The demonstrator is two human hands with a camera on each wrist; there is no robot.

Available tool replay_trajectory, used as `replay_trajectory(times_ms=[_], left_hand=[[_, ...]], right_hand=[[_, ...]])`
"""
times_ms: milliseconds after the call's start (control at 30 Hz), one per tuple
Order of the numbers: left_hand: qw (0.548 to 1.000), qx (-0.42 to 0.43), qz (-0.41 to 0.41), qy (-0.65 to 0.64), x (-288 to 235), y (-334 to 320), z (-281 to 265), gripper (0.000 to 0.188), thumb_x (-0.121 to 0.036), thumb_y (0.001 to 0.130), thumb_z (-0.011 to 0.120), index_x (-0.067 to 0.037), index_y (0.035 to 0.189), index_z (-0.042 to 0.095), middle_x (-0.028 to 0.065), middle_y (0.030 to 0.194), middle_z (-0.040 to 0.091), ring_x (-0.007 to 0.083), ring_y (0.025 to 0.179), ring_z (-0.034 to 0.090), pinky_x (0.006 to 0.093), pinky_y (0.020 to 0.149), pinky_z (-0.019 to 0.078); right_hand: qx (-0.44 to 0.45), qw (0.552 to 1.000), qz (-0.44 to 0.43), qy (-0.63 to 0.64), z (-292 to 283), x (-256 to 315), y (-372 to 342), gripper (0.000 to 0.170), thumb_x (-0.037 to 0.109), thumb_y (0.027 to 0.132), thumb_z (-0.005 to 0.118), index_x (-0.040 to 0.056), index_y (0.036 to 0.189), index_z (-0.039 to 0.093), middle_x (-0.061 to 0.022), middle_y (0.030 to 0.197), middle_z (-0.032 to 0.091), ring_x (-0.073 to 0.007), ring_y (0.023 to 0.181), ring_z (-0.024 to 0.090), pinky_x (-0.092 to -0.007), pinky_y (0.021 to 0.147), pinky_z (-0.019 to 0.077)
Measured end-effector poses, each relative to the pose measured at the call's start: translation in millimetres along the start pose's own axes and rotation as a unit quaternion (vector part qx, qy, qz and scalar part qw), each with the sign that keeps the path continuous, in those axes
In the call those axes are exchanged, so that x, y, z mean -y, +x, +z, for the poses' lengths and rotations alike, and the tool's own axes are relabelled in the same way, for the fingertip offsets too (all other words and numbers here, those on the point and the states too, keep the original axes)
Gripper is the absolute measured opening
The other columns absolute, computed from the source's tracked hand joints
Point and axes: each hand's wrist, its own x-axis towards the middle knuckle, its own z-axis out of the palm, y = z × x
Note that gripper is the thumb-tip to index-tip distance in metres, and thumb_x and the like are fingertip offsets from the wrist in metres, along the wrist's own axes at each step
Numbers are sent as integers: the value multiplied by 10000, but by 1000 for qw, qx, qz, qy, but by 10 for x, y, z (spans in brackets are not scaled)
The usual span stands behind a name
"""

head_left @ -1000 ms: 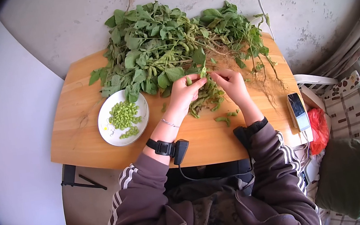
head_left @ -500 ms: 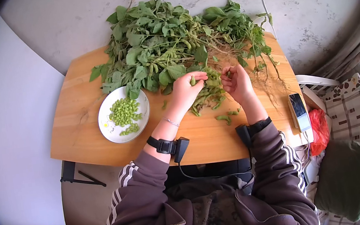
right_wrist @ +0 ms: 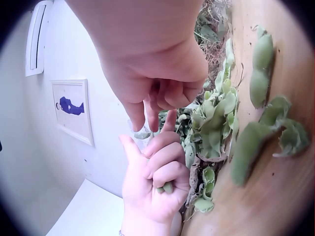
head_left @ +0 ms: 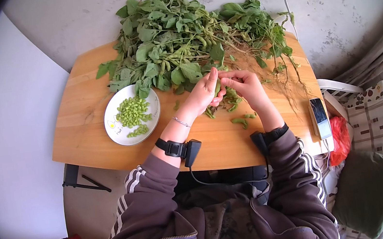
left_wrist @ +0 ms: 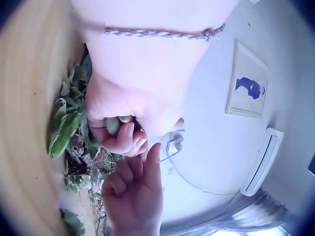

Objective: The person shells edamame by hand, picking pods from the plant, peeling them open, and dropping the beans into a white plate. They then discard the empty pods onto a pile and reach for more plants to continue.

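Held in the left hand is a green pod, its end toward the right hand. The fingertips of both hands meet above the pod pile. Green pieces show under the curled lower fingers of the left hand in the right wrist view. There the right hand has thumb and forefinger at a small green tip, its other fingers curled. The left wrist view shows green inside the left hand, with the right hand close below.
A white plate of shelled green beans stands at the left. Leafy plants with roots cover the table's back. Loose pods lie near the right forearm, and a phone lies at the right edge.
The hands were apart half a second ago; now they have come together again. The left hand has turned thumb up, and the right hand has moved left to meet it.
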Motion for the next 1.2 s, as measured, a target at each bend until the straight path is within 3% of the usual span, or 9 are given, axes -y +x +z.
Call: replay_trajectory(times_ms=[200,300,400,433,700,900,1000,1133,1200], left_hand=[[999,7,20,33,76,35,-8,706,-655,1002,366,-44,1312,536,-6,713,466,40,511,339,193,470,279],[996,-67,31,-51,17,28,-2,534,-510,1023,512,-26,1233,593,11,737,517,33,521,359,187,471,278],[991,-103,87,-26,-15,40,-56,326,-335,963,689,-50,1116,652,-4,753,559,19,536,379,183,465,282],[988,-109,96,-49,-48,19,-51,232,-193,893,777,-65,1065,689,-30,765,574,10,549,392,183,469,285],[977,-163,137,18,22,50,-50,213,-124,860,797,-51,1043,715,-68,736,550,8,544,401,191,468,284],[975,-155,147,57,12,43,-46,209,-137,864,795,-56,1044,727,-61,757,606,11,557,428,191,481,326],[956,-181,181,143,19,44,-44,221,-151,868,790,-59,1058,723,-47,788,630,23,564,444,190,495,343],[888,-200,278,308,48,75,-12,235,-183,865,790,-74,1062,722,-37,824,657,40,611,481,190,557,405],[899,-200,232,313,40,53,-13,238,-175,869,782,-75,1076,716,-28,890,682,54,689,516,218,625,451]], right_hand=[[-5,1000,7,6,-11,18,-23,221,207,912,748,37,1052,737,112,650,494,-7,551,360,-202,498,263],[-34,998,35,39,-50,103,-52,228,190,892,767,11,1028,725,95,698,542,-14,610,407,-202,545,301],[-76,995,29,50,-131,46,-27,210,194,884,773,22,986,711,115,664,475,-7,594,374,-199,540,280],[-81,996,22,41,-134,45,-26,205,192,883,771,24,984,711,115,661,462,-10,594,366,-202,540,277],[-133,968,-128,-171,-78,59,-47,160,140,842,776,44,955,715,64,626,357,-45,578,335,-238,514,285],[-118,924,-229,-282,-76,51,-26,180,176,876,763,21,947,704,-52,703,558,-141,559,494,-297,525,412],[-106,923,-213,-303,-71,80,-47,190,198,911,725,15,954,694,-97,774,616,-197,589,562,-322,554,454],[-84,923,-225,-302,-98,-5,-16,181,185,936,686,7,916,662,-119,780,612,-278,625,587,-365,577,466],[-75,914,-250,-310,-113,-40,7,185,175,939,675,0,889,641,-130,787,612,-321,652,599,-392,588,474]])
